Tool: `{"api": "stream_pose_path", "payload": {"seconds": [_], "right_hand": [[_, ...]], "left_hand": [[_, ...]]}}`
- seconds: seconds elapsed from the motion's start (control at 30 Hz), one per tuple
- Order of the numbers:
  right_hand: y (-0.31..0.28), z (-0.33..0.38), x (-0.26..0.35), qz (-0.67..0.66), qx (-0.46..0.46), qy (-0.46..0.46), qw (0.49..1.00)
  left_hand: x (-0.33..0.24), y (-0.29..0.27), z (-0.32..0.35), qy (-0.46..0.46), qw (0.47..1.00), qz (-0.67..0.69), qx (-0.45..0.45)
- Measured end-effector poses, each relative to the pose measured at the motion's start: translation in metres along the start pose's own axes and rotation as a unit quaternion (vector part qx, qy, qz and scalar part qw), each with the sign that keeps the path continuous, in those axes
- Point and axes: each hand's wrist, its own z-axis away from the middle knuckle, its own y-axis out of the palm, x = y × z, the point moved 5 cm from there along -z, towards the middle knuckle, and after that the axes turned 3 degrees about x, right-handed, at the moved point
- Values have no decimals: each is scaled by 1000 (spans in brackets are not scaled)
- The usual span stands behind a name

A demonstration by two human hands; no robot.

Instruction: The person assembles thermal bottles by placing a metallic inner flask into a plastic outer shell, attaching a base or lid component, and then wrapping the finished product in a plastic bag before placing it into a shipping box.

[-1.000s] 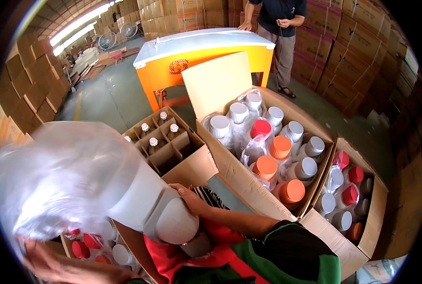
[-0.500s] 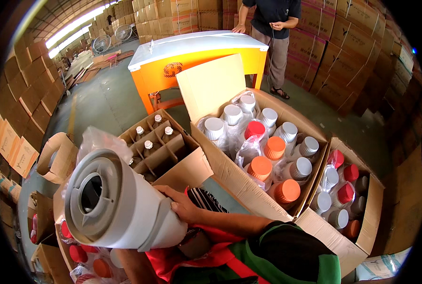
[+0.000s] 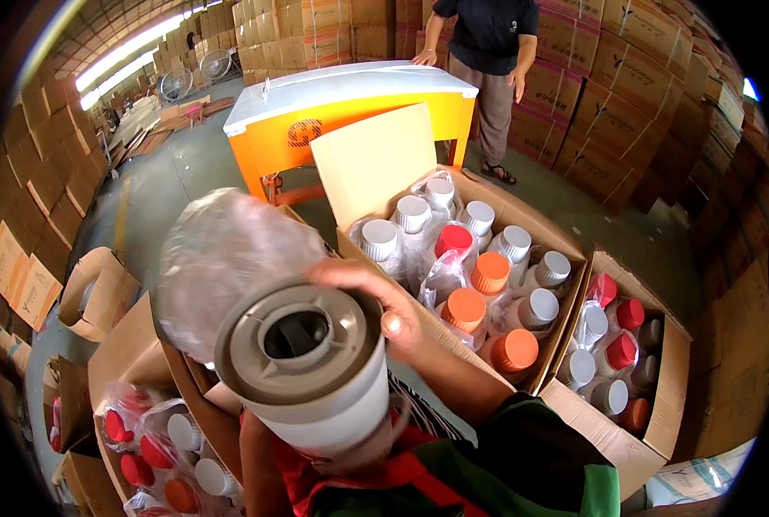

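Note:
A large white thermos-like flask (image 3: 315, 422) is tilted up in front of me, its ringed grey end (image 3: 246, 353) with a dark central opening facing me. My right hand (image 3: 384, 302) is closed round its side near that end, a finger along the far edge. My left forearm (image 3: 262, 470) comes up beneath the flask; the left hand is hidden behind it, so its fingers do not show. A clear plastic bag (image 3: 229, 258), blurred by motion, billows just beyond the flask. It hides most of the divided carton behind.
An open carton (image 3: 453, 345) of bagged flasks with white, red and orange caps stands ahead right, a smaller one (image 3: 673, 379) beside it. Another carton (image 3: 113, 353) of flasks is at left. An orange table (image 3: 358, 129) stands beyond, a person (image 3: 488, 52) beside it.
The flask has moved right and its ringed end has turned more upward. My right hand has shifted to that end. The plastic bag has swung out wider. The other person's hand has dropped.

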Motion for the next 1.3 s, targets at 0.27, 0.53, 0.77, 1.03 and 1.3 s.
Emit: {"api": "stream_pose_path", "payload": {"seconds": [0.27, 0.53, 0.77, 1.03, 1.3], "right_hand": [[20, -30, 7, 152, 156, -4, 976], [57, -48, -104, 222, 128, 253, 933], [75, -52, -122, 186, 114, 275, 936], [54, -46, -183, -255, 122, 188, 941], [59, -62, -160, -42, 192, 140, 970]], "left_hand": [[31, 1, 63, -159, 953, -235, 105], [-88, -16, 78, -53, 937, -299, 171], [-115, -78, -91, 303, 939, 119, 110], [-130, -34, -70, 460, 833, 9, 308], [-127, -8, -54, 356, 916, 121, 137]]}}
